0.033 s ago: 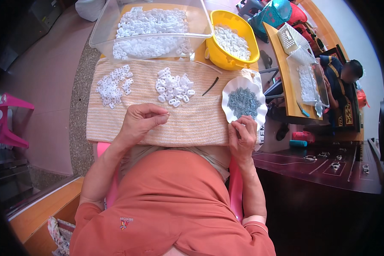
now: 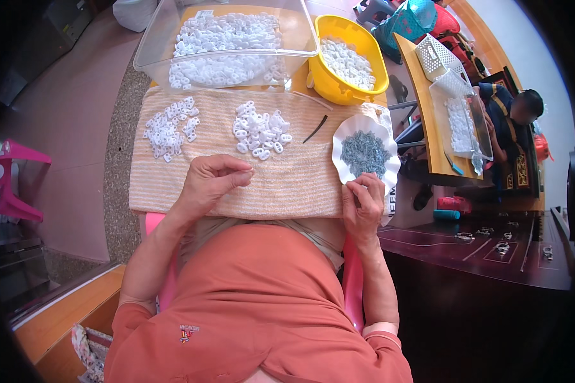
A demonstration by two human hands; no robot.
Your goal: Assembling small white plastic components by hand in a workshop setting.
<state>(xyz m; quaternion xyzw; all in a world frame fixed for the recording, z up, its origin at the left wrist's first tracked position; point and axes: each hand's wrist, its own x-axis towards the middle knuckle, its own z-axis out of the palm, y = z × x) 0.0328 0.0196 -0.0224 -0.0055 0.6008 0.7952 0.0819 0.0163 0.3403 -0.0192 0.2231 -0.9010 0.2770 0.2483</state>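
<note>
My left hand (image 2: pixel 206 186) hovers over the near part of the striped towel (image 2: pixel 287 195), thumb and forefinger pinched. A tiny pale bit shows at their tips, too small to name. At the near rim of a white wavy-edged dish (image 2: pixel 342 167), my right hand (image 2: pixel 364 209) has its fingers curled together. Whatever they grip is hidden. Many small grey metal pieces, perhaps screws, (image 2: pixel 364 152) fill the dish. Beyond my left hand lie two piles of small white plastic parts: one pile (image 2: pixel 166 131) at the left, and a pile of two-holed pieces (image 2: pixel 260 131) in the middle.
Behind the towel stand a clear plastic bin (image 2: pixel 227 71) and a yellow basin (image 2: pixel 348 94), both holding white parts. A thin black strip (image 2: pixel 315 129) lies left of the dish. At right, a person (image 2: pixel 508 118) sits by another table (image 2: pixel 437 150). A pink stool (image 2: pixel 13 185) is far left.
</note>
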